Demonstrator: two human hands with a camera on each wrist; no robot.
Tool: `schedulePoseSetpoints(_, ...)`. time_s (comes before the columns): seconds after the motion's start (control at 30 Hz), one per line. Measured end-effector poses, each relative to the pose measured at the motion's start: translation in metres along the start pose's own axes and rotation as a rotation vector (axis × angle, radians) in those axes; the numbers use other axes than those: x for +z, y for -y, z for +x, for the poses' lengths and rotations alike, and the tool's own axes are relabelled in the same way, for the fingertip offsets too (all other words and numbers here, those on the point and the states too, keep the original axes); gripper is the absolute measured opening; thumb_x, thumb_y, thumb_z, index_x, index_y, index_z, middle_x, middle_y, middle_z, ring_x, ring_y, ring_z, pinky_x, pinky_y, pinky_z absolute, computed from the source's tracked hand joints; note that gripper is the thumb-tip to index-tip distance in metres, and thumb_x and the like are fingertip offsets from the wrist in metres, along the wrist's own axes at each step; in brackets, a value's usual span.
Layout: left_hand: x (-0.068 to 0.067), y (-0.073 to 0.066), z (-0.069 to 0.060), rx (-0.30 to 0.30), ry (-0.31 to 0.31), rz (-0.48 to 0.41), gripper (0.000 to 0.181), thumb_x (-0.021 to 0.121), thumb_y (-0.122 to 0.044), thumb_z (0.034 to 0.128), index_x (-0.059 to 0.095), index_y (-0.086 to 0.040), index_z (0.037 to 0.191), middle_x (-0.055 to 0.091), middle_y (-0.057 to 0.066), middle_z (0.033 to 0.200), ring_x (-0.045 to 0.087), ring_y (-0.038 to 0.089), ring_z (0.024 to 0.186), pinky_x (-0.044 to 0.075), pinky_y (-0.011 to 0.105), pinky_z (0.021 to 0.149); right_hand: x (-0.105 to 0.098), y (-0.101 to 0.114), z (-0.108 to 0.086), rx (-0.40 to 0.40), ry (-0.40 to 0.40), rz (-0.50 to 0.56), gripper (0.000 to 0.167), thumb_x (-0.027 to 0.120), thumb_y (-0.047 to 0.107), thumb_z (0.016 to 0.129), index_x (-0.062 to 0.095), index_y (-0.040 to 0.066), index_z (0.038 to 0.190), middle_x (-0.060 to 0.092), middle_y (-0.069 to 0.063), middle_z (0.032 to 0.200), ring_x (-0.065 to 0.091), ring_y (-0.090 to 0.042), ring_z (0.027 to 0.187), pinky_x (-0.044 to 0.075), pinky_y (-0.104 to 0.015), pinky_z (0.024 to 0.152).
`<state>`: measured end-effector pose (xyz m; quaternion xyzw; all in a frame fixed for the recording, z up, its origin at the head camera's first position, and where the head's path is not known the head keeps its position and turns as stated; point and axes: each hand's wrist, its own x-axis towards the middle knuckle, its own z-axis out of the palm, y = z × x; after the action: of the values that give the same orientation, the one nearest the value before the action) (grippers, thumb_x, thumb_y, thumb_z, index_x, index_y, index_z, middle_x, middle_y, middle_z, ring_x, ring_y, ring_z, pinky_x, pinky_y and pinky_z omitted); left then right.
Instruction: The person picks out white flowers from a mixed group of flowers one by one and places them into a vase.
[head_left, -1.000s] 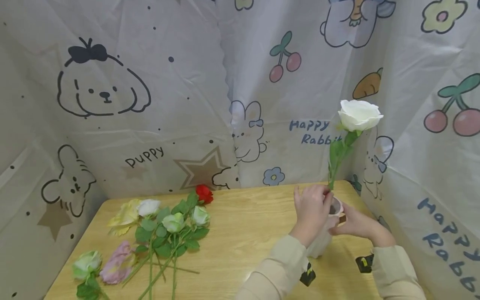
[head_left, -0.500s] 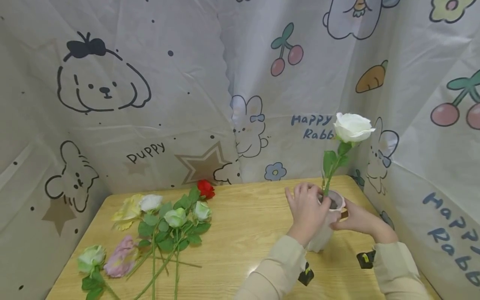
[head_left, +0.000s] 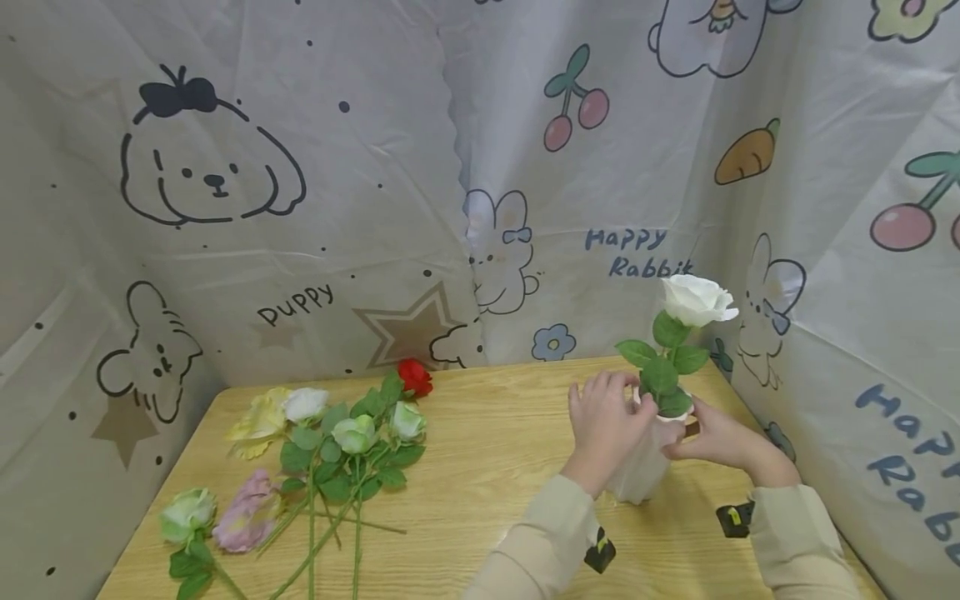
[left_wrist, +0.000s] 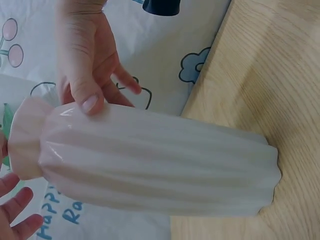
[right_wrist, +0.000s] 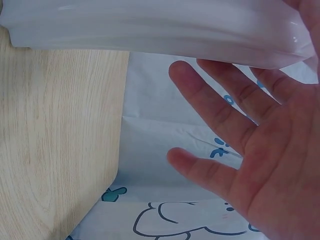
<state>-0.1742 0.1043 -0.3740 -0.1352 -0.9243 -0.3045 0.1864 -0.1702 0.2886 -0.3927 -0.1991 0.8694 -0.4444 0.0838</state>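
Observation:
A white ribbed vase (head_left: 639, 468) stands tilted at the right of the table in the head view. A white artificial rose (head_left: 697, 300) is in it, with green leaves (head_left: 660, 375) over the mouth. My left hand (head_left: 606, 425) is at the left of the rim, its fingers spread and thumb beside the leaves; whether it touches the stem is hidden. My right hand (head_left: 716, 437) holds the upper vase from the right. Its thumb (left_wrist: 89, 95) lies on the vase in the left wrist view; several fingers (right_wrist: 215, 110) reach behind it in the right wrist view.
On the table's left lie several artificial flowers: a red flower (head_left: 415, 377), a white flower (head_left: 306, 404), a yellow flower (head_left: 258, 423), a pink flower (head_left: 246, 512) and pale green roses (head_left: 354, 434). A printed curtain (head_left: 390, 167) encloses the wooden table (head_left: 487, 467).
The white rose has sunk lower, bringing its leaves down to the vase mouth, and has turned. My left hand's fingers have spread from the stem; my right hand stays on the vase.

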Motion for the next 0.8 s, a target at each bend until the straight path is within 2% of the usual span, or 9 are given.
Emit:
schedulePoseSetpoints(0.2,-0.01,0.008,0.003,0.014,0.002,0.047,0.029,0.048,-0.042,0.0849,0.061,-0.023,0.102,0.06,-0.007,0.105,0.054,0.013,0.1,0.032,0.046,0.095,0.0,0.0,0.0,0.007,-0.005,-0.006,0.08,0.071,0.009,0.071,0.024,-0.009,0.133,0.035,-0.03,0.127,0.049,-0.034,0.1,0.048,-0.031,0.073)
schedulePoseSetpoints(0.4,-0.016,0.024,0.005,0.061,-0.065,0.105,0.024,0.052,-0.039,0.0825,0.062,-0.023,0.096,0.059,-0.008,0.097,0.055,0.013,0.093,0.036,0.039,0.09,-0.001,0.001,0.0,0.002,-0.01,-0.018,0.08,0.071,0.01,0.071,0.023,-0.011,0.132,0.036,-0.032,0.125,0.05,-0.035,0.098,0.048,-0.033,0.073)
schedulePoseSetpoints(0.53,-0.019,0.035,0.006,0.078,-0.091,0.149,0.023,0.052,-0.038,0.0817,0.062,-0.022,0.094,0.059,-0.007,0.096,0.055,0.013,0.092,0.038,0.036,0.088,-0.001,0.001,0.0,-0.006,-0.01,-0.015,0.081,0.071,0.009,0.071,0.023,-0.012,0.132,0.036,-0.033,0.125,0.05,-0.037,0.098,0.05,-0.038,0.073)
schedulePoseSetpoints(0.8,-0.023,0.056,0.003,0.079,-0.079,0.223,0.024,0.052,-0.039,0.0829,0.062,-0.021,0.095,0.059,-0.006,0.099,0.055,0.015,0.093,0.039,0.037,0.087,-0.001,0.003,0.0,0.003,-0.005,-0.022,0.085,0.072,0.01,0.071,0.019,-0.013,0.133,0.031,-0.036,0.127,0.049,-0.04,0.099,0.05,-0.028,0.07)
